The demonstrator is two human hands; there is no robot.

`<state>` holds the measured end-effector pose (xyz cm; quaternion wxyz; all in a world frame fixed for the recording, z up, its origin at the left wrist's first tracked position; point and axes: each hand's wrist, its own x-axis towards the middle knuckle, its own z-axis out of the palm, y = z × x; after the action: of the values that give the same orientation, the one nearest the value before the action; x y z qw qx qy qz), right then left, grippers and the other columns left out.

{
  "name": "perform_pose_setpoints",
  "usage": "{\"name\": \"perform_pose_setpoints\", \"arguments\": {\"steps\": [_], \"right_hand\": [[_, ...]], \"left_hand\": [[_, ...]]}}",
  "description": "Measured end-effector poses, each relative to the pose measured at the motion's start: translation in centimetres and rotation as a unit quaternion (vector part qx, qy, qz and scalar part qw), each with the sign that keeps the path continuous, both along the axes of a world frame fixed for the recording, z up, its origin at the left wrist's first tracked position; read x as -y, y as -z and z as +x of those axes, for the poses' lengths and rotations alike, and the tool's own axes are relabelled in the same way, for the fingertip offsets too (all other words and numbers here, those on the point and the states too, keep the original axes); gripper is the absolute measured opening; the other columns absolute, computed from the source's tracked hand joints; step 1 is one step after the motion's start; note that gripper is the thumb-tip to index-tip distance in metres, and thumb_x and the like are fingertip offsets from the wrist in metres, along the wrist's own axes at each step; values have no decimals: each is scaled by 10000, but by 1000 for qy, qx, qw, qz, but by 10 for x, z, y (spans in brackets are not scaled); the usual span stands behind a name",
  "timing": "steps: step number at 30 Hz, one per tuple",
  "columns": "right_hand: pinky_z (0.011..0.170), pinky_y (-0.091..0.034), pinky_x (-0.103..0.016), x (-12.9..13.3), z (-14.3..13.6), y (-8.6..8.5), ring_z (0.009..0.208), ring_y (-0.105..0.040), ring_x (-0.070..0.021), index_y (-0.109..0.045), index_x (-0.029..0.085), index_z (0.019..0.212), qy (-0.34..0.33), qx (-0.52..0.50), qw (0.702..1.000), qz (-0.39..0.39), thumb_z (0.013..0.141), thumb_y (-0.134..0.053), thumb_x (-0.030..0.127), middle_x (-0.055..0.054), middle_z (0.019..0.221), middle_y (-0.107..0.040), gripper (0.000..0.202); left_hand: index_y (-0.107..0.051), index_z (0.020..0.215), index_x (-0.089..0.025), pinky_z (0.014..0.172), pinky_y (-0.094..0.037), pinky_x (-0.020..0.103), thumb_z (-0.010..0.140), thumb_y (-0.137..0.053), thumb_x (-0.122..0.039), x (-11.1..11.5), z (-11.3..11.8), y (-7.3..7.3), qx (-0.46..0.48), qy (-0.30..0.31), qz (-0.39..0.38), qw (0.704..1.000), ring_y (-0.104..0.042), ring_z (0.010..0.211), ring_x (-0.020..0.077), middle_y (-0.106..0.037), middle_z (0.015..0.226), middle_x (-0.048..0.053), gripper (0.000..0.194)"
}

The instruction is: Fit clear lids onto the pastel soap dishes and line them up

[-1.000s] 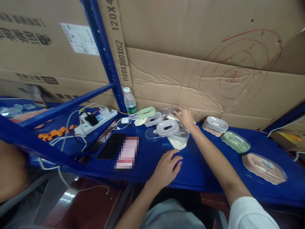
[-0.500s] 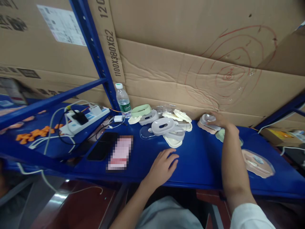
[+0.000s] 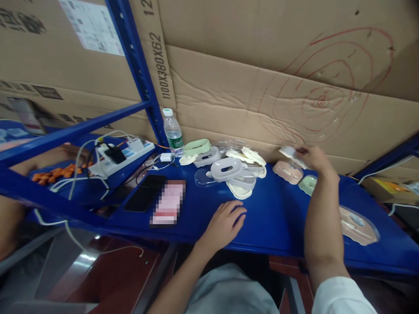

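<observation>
My left hand (image 3: 227, 220) lies on the blue tabletop (image 3: 262, 218), fingers spread, holding nothing, just in front of a pile of grey, cream and green oval plastic pieces. A grey oval piece (image 3: 225, 169) lies on the pile. My right hand (image 3: 312, 159) is closed on a pale plastic piece (image 3: 288, 151), raised and tilted by the cardboard wall. Below it rests a pink piece (image 3: 287, 172), and a green piece (image 3: 307, 185) is partly behind my right forearm. Nearer the right edge is a pink piece under a clear cover (image 3: 358, 226).
A water bottle (image 3: 174, 135) stands at the back left. A black phone (image 3: 145, 193) and a pixelated phone (image 3: 168, 203) lie left. Beyond the blue shelf post are a power strip (image 3: 122, 159), orange pieces (image 3: 54, 174) and another person's arm. Cardboard rises behind.
My right hand has lifted the pale piece off the pink one. My left hand stays in place. Another person's arm has come in at the far left, and the view has shifted slightly.
</observation>
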<state>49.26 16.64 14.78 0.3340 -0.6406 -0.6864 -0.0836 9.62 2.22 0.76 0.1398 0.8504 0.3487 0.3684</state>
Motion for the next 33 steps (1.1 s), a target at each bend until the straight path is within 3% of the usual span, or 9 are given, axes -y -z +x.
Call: {"name": "perform_pose_setpoints", "arguments": {"steps": [3, 5, 11, 15, 20, 25, 29, 33], "right_hand": [[781, -561, -393, 13, -41, -25, 823, -740, -269, -796, 202, 1099, -27, 17, 999, 10, 966, -634, 312, -145, 956, -804, 237], [877, -566, -420, 13, -85, -32, 954, -747, -292, -756, 216, 1226, -57, 38, 997, 23, 978, -601, 314, -127, 1092, -800, 309], [1064, -457, -430, -25, -235, -12, 1253, -640, -309, -702, 181, 1314, -160, 192, 968, -17, 1030, -489, 201, -144, 1326, -736, 355], [1055, -401, -440, -54, -292, -7, 1253, -612, -321, -711, 182, 1292, -181, 249, 951, -34, 1016, -496, 147, -151, 1301, -738, 352], [1076, -382, -449, -75, -314, -13, 1283, -604, -327, -703, 175, 1318, -176, 282, 942, -56, 1040, -504, 181, -162, 1327, -732, 342], [1119, -391, -471, -86, -306, -15, 1309, -619, -333, -642, 175, 1441, -175, 292, 934, -107, 1056, -579, 343, -180, 1403, -704, 425], [1112, -422, -450, -92, -298, -22, 1291, -652, -323, -737, 220, 1337, -176, 280, 931, -151, 1027, -637, 357, -132, 1370, -737, 353], [984, -503, -372, -100, -295, -36, 1163, -723, -302, -782, 247, 1300, -168, 258, 931, -197, 968, -709, 361, -86, 1237, -799, 358]], "left_hand": [[-712, 1213, -249, 1055, -554, 440, 1068, -565, -227, 1, -1, -1, 5, 6, -1, 1000, -694, 1191, 236, -715, 1297, 66, 207], [-713, 1207, -245, 1049, -554, 440, 1068, -569, -232, 1, -1, -1, 7, 15, -3, 1000, -694, 1178, 236, -716, 1291, 63, 200], [-712, 1200, -243, 1020, -566, 446, 1050, -587, -205, 3, -2, 0, 21, 21, -4, 1000, -697, 1166, 249, -717, 1280, 68, 198], [-708, 1211, -249, 1019, -571, 450, 1048, -592, -204, 4, -4, 1, 39, 21, -7, 999, -697, 1175, 251, -716, 1285, 71, 205], [-702, 1206, -241, 1005, -576, 449, 1046, -595, -207, 4, -6, 0, 40, 40, -12, 998, -698, 1178, 254, -715, 1271, 71, 196], [-701, 1221, -237, 1001, -565, 450, 1052, -590, -219, 4, -6, -2, 32, 50, -14, 998, -694, 1171, 254, -715, 1261, 74, 203], [-707, 1213, -226, 985, -561, 444, 1061, -584, -236, 4, -7, -2, 22, 50, -18, 998, -699, 1147, 252, -719, 1245, 71, 196], [-708, 1210, -220, 982, -562, 444, 1063, -583, -244, 4, -7, -3, 16, 45, -19, 999, -699, 1146, 253, -721, 1244, 69, 194]]}}
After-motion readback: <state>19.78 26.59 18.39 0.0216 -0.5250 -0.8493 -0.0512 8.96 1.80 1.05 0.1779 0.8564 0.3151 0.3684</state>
